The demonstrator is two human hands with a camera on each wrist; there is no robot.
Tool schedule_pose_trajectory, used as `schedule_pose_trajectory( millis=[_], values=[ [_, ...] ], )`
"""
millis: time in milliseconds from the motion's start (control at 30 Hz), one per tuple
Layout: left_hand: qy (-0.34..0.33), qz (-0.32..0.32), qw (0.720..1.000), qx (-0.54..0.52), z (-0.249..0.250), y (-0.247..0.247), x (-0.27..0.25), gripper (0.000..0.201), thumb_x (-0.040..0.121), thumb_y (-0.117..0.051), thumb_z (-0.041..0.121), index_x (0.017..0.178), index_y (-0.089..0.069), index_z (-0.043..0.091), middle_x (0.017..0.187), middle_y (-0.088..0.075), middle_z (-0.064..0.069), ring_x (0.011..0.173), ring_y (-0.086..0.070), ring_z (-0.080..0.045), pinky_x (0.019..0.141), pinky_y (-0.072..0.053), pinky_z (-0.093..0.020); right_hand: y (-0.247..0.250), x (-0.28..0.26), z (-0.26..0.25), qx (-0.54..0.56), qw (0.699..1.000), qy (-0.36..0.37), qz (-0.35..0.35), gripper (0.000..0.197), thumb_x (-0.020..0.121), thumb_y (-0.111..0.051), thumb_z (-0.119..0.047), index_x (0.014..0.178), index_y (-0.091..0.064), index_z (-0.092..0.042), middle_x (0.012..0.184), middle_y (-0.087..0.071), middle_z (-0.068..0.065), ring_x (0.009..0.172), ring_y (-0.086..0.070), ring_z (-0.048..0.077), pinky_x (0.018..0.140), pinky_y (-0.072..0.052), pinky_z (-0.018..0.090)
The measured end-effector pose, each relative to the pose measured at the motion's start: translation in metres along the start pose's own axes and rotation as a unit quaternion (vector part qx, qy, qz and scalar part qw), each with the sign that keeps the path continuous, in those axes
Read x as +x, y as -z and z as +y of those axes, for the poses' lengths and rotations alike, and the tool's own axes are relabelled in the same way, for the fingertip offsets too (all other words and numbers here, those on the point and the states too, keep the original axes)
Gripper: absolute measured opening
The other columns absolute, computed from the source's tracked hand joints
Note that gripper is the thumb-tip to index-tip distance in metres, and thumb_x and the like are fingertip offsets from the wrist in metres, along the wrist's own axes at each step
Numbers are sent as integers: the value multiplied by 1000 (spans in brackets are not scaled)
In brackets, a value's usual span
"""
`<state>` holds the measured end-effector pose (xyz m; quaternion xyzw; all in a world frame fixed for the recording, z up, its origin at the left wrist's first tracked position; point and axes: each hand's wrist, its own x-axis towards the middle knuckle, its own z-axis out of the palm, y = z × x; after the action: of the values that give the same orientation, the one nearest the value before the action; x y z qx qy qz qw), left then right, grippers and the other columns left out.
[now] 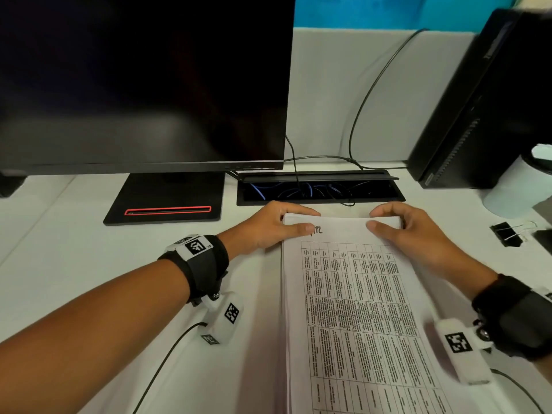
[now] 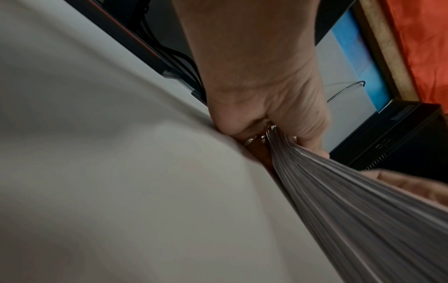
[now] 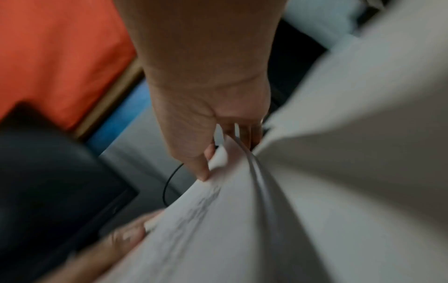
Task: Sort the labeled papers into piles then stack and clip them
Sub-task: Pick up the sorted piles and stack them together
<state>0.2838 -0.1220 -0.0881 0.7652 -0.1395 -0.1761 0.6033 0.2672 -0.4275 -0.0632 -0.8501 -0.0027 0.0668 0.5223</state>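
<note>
A thick stack of printed papers (image 1: 358, 309) lies on the white desk, its top sheet showing a text table and a handwritten label near the far edge. My left hand (image 1: 277, 225) grips the stack's far left corner, thumb on top and fingers curled over the far edge. My right hand (image 1: 397, 225) grips the far right corner the same way. In the left wrist view the sheet edges (image 2: 339, 191) fan out from my left hand (image 2: 261, 122). The right wrist view, blurred, shows my right hand (image 3: 218, 145) pinching the paper stack (image 3: 230, 220).
A black binder clip (image 1: 507, 233) lies on the desk right of the stack. Behind it are a black monitor (image 1: 143, 82) on its base (image 1: 167, 201), an open cable tray (image 1: 319, 189) and a black computer tower (image 1: 484, 109). A pale cup (image 1: 519, 189) stands at the right.
</note>
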Motion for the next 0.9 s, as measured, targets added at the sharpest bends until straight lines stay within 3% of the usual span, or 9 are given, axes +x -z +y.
schedule_pose_trajectory(
  millis=[67, 133, 200, 267, 400, 500, 700, 800, 900],
  values=[
    [-1, 6, 1000, 9, -2, 0, 2, 39, 96, -76, 22, 134, -70, 17, 125, -76, 2, 112, -74, -15, 96, -61, -35, 6, 4, -12, -231, 966, 111, 21, 28, 90, -82, -29, 114, -67, -33, 128, -65, -4, 124, -60, 24, 104, -45, 38],
    [-2, 12, 1000, 13, -3, 0, 3, 37, 96, -76, 25, 133, -72, 19, 125, -75, 5, 112, -73, -12, 96, -60, -32, -2, -4, -31, -404, 882, 242, -7, 42, 92, -75, -36, 132, -61, -36, 142, -55, -6, 134, -49, 25, 111, -37, 47],
    [-9, 17, 1000, 22, -3, -2, 4, 36, 96, -75, 28, 131, -73, 22, 124, -75, 8, 113, -72, -8, 97, -58, -27, -23, -18, -44, -481, 811, 317, -100, 54, 97, -64, -43, 148, -50, -34, 156, -45, -4, 143, -44, 24, 116, -38, 49],
    [-25, 28, 998, 56, -3, -2, 4, 34, 98, -73, 32, 131, -73, 26, 127, -73, 13, 118, -66, 0, 100, -52, -18, -46, -31, -47, -516, 772, 329, -172, 64, 103, -54, -54, 160, -36, -31, 167, -29, -4, 151, -34, 20, 122, -32, 45],
    [-42, 36, 995, 85, -5, -2, 6, 30, 101, -68, 29, 130, -74, 25, 129, -71, 16, 119, -60, 13, 97, -44, -5, -64, -35, -41, -532, 773, 247, -242, 79, 107, -25, -67, 169, 4, -29, 174, 24, -8, 163, 16, 19, 133, -6, 49],
    [-43, 44, 994, 87, -7, -2, 8, 30, 103, -66, 30, 130, -74, 23, 128, -72, 15, 116, -61, 14, 95, -44, -3, -66, -33, -36, -530, 780, 208, -259, 83, 102, -13, -75, 164, 24, -34, 166, 43, -11, 157, 34, 19, 132, 8, 50],
    [6, 38, 998, 40, -4, -4, 10, 27, 104, -64, 30, 127, -75, 20, 114, -79, 1, 103, -76, -14, 84, -63, -29, -51, -15, -19, -523, 806, 144, -235, 108, 84, -2, -95, 163, 27, -28, 176, 19, 3, 163, 18, 24, 132, 3, 53],
    [3, 25, 997, 70, 0, -1, 11, 26, 104, -63, 30, 125, -76, 21, 113, -79, 6, 104, -75, -10, 87, -62, -28, -33, 5, -7, -524, 810, 158, -211, 108, 85, -3, -96, 166, 6, -25, 165, -26, 3, 153, -25, 26, 129, -20, 54],
    [-3, 16, 990, 139, 8, 2, 17, 28, 104, -64, 30, 128, -75, 20, 124, -75, 9, 115, -69, -6, 101, -55, -27, -19, 15, 3, -523, 815, 164, -186, 96, 88, -3, -94, 157, -21, -29, 140, -38, -8, 129, -39, 15, 119, -34, 51]
  ],
)
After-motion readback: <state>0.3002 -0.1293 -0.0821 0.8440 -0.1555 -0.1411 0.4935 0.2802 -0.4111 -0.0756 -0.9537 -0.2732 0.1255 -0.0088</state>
